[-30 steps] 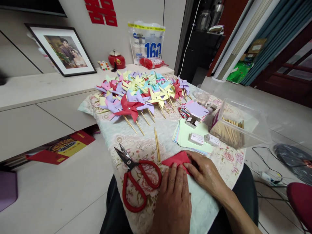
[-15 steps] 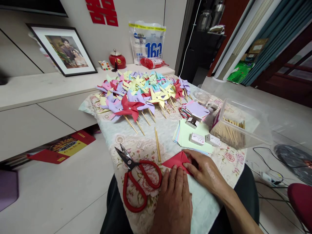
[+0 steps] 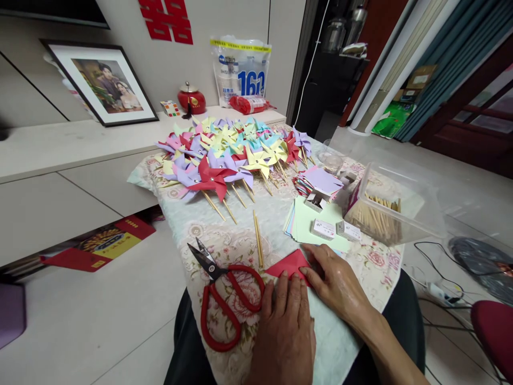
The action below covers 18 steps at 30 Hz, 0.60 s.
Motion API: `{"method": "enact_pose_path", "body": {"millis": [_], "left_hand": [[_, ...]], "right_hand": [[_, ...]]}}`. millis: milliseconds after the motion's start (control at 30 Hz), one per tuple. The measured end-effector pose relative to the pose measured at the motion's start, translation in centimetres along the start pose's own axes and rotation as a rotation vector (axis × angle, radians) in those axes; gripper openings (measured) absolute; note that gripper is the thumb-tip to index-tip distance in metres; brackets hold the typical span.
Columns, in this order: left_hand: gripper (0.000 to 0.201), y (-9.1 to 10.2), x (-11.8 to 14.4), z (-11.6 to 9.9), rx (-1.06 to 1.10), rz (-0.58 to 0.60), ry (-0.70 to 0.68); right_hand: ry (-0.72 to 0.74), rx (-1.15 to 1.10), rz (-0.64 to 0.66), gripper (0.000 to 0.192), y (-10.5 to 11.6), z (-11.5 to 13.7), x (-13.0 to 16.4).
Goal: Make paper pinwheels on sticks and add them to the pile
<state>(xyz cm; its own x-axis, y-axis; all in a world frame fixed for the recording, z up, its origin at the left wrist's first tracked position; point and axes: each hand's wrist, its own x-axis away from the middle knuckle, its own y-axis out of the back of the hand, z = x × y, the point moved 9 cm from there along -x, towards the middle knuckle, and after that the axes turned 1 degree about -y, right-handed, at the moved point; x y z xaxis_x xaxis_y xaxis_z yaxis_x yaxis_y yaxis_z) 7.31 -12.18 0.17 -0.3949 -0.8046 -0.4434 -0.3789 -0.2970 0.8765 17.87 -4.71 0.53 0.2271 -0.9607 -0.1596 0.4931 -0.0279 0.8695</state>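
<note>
A folded piece of red paper (image 3: 289, 264) lies on the cloth near the table's front edge. My left hand (image 3: 285, 326) rests flat on its lower edge, fingers stretched out. At the paper's right side, my right hand (image 3: 339, 280) pinches it, with the thumb on top and the index finger by the upper corner. To the left, scissors (image 3: 216, 271) with red handles lie with their blades slightly apart. Two thin wooden sticks (image 3: 257, 239) lie just beyond the paper.
Many paper pinwheels (image 3: 214, 176) on sticks cover the far part of the table. Green sheets (image 3: 302, 227) bear small white boxes (image 3: 323, 229), with cut lilac paper (image 3: 323, 179) behind. A clear plastic bin (image 3: 420, 227) holding sticks stands at the right edge.
The red paper's raised upper layer now lies flatter, forming a plain triangle. Both hands stay nearly in place on it. The view has shifted slightly.
</note>
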Motion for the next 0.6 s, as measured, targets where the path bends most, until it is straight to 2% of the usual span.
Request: {"method": "enact_pose_path", "body": {"millis": [133, 200, 267, 400, 600], "left_hand": [[0.04, -0.2, 0.0, 0.1, 0.003, 0.041, 0.0], [0.04, -0.2, 0.0, 0.2, 0.005, 0.043, 0.0], [0.04, -0.1, 0.0, 0.2, 0.004, 0.043, -0.001], [0.041, -0.2, 0.0, 0.1, -0.003, 0.04, 0.003], [0.041, -0.3, 0.0, 0.1, -0.004, 0.03, 0.013]], "right_hand": [[0.069, 0.02, -0.093, 0.039, 0.7, 0.8, 0.6], [0.136, 0.024, -0.171, 0.038, 1.5, 1.6, 1.1], [0.224, 0.03, -0.186, 0.042, 2.0, 2.5, 1.7], [0.362, 0.092, -0.063, 0.057, 1.3, 3.8, 2.6], [0.332, 0.204, 0.068, 0.045, -0.5, 2.7, 2.8]]}}
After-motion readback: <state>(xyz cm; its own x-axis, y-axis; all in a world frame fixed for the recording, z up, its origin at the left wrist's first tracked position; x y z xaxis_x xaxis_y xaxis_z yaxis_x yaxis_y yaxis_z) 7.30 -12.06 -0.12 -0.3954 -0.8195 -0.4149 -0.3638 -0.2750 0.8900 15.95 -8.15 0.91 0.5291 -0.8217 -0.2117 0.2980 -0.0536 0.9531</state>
